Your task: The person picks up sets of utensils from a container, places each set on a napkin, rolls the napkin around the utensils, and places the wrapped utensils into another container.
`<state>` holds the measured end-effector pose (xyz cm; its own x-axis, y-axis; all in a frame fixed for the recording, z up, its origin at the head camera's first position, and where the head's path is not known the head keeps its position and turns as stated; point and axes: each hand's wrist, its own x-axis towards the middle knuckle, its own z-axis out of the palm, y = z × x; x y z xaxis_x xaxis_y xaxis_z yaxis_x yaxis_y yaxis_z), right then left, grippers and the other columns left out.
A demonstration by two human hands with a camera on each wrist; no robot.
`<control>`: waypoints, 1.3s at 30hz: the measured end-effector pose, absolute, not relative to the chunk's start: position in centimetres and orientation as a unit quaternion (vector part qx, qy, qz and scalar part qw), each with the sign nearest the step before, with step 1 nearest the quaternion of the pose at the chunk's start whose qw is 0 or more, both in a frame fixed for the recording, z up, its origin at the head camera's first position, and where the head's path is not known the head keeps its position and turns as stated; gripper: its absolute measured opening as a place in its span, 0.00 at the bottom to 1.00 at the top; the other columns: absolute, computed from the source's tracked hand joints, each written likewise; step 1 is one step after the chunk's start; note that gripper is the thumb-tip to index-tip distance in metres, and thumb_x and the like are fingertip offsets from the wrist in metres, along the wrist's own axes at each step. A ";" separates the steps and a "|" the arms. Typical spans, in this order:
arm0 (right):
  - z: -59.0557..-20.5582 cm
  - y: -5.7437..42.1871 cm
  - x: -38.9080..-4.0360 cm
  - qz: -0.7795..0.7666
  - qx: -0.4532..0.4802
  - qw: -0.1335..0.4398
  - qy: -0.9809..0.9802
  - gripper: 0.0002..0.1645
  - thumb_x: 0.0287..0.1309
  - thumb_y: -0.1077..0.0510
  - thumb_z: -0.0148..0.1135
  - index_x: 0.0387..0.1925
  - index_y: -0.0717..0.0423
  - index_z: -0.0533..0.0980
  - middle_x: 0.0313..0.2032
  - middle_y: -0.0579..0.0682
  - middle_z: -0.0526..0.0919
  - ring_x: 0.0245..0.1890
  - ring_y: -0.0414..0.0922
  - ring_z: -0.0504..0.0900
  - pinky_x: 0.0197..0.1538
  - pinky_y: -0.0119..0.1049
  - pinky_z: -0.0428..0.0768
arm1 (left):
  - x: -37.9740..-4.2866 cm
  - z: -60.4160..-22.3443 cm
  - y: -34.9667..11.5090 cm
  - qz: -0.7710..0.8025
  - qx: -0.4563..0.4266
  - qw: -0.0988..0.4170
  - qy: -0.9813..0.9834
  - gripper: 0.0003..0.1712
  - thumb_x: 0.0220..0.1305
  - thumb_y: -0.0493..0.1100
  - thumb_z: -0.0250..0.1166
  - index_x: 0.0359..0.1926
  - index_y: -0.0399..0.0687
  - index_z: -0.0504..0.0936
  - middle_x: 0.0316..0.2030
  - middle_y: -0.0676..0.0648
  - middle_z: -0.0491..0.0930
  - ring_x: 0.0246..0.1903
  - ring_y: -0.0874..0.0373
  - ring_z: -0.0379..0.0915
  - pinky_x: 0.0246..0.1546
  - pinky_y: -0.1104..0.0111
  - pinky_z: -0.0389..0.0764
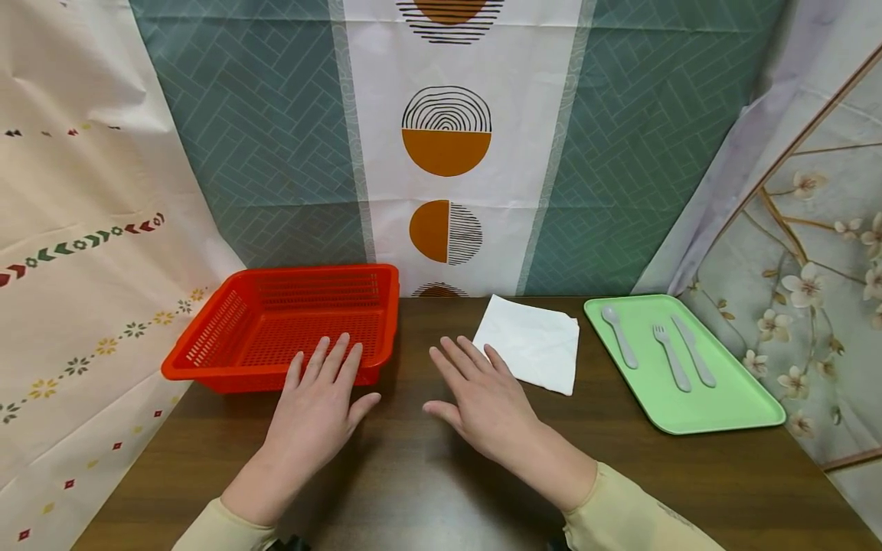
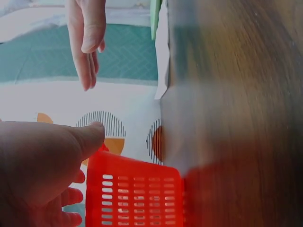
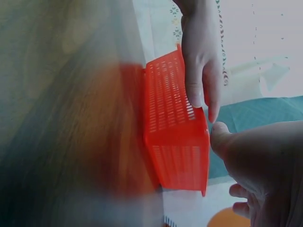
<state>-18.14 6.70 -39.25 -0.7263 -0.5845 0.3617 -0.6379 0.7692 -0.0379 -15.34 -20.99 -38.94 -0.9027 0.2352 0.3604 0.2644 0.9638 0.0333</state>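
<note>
Both hands hover palm down over the table, fingers straight and holding nothing. My left hand (image 1: 313, 417) is in front of the red plastic basket (image 1: 276, 379), its fingertips overlapping the basket's near rim in the head view. To its right, my right hand (image 1: 489, 402) is near a white folded napkin (image 1: 534, 344), fingertips close to the napkin's left corner. In the left wrist view the basket's slotted side (image 2: 135, 194) shows beyond the left thumb. The right wrist view shows the basket (image 3: 173, 104) resting on the table, with the left hand (image 3: 203, 61) beside its rim.
A light green tray (image 1: 744, 409) lies at the right, bearing a grey spoon (image 1: 620, 337), a fork (image 1: 671, 358) and a knife (image 1: 694, 350). Patterned cloths (image 1: 276, 115) hang behind and at both sides of the brown wooden table (image 1: 413, 490).
</note>
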 end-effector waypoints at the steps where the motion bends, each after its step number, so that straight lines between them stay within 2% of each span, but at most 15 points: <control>1: -39.2 6.5 -18.2 0.079 0.331 0.166 -0.925 0.47 0.78 0.30 0.59 0.84 0.53 0.67 0.82 0.57 0.66 0.82 0.58 0.64 0.80 0.64 0.61 | -15.3 -38.9 -21.1 -0.042 -0.126 0.180 -0.975 0.48 0.74 0.61 0.72 0.83 0.41 0.69 0.82 0.34 0.63 0.81 0.30 0.56 0.79 0.32 0.51; 12: -39.4 4.2 -19.0 0.063 0.342 0.148 -0.926 0.47 0.78 0.28 0.56 0.85 0.50 0.66 0.83 0.54 0.65 0.83 0.55 0.63 0.80 0.61 0.62 | -15.7 -39.3 -22.9 -0.043 -0.111 0.181 -0.976 0.47 0.73 0.60 0.72 0.82 0.39 0.69 0.81 0.32 0.64 0.80 0.28 0.57 0.76 0.29 0.53; 25: -39.2 1.4 -20.2 0.040 0.352 0.133 -0.926 0.48 0.79 0.26 0.53 0.86 0.48 0.63 0.83 0.52 0.65 0.84 0.54 0.61 0.81 0.58 0.61 | -15.9 -39.5 -24.4 -0.043 -0.091 0.169 -0.980 0.48 0.72 0.59 0.74 0.81 0.38 0.70 0.80 0.30 0.64 0.79 0.26 0.57 0.76 0.27 0.51; 39: -39.3 -0.5 -21.3 0.040 0.369 0.126 -0.920 0.48 0.78 0.27 0.55 0.86 0.48 0.64 0.84 0.52 0.63 0.84 0.53 0.62 0.82 0.55 0.61 | -15.9 -39.7 -24.6 -0.030 -0.097 0.178 -0.979 0.47 0.72 0.59 0.74 0.81 0.39 0.70 0.78 0.29 0.68 0.78 0.26 0.59 0.75 0.27 0.53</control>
<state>-21.28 -0.54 -39.31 -0.6960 -0.6690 0.2609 -0.6892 0.7243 0.0190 -15.95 -24.63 -39.67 -0.9183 0.1786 0.3533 0.1997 0.9796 0.0239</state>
